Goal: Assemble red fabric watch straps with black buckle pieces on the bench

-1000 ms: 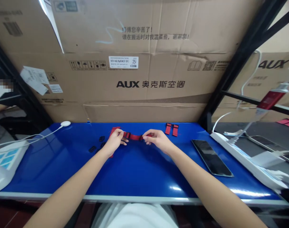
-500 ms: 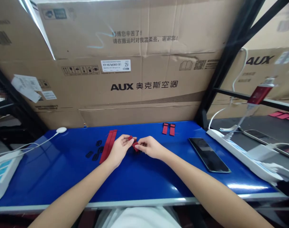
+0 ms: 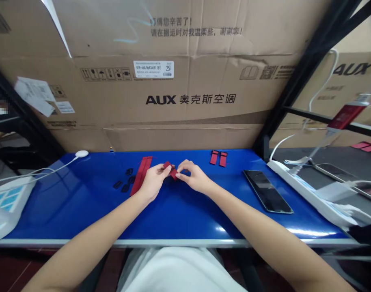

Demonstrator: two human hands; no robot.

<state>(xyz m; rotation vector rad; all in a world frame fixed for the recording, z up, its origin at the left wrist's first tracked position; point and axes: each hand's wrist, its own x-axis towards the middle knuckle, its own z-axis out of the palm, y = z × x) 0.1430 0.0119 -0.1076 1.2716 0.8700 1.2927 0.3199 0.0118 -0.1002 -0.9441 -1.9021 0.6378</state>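
Observation:
Above the middle of the blue tabletop, my left hand (image 3: 155,179) pinches a short red webbing strap (image 3: 173,173) between thumb and fingers. My right hand (image 3: 194,177) meets it from the other side, thumb and fingertips closed on the strap's right end. Something dark shows at the strap, partly covered by my fingers; its shape is unclear. Beside my left hand lie long red straps (image 3: 142,172), side by side. Several small black buckles (image 3: 125,188) are left of them. Farther back on the right rest two short red straps (image 3: 214,157) with black buckles at their far ends.
A black phone (image 3: 267,190) lies on the right, beside a white power strip (image 3: 307,194) with plugs and cables. At left stand a white device (image 3: 13,207) and a white round-ended cable (image 3: 81,154). A large cardboard box (image 3: 185,121) rises behind the table (image 3: 185,223).
The view has tilted down slightly, so the scene sits higher. Both hands stay at the red strap; it has turned a little, and my right fingers have shifted at its end.

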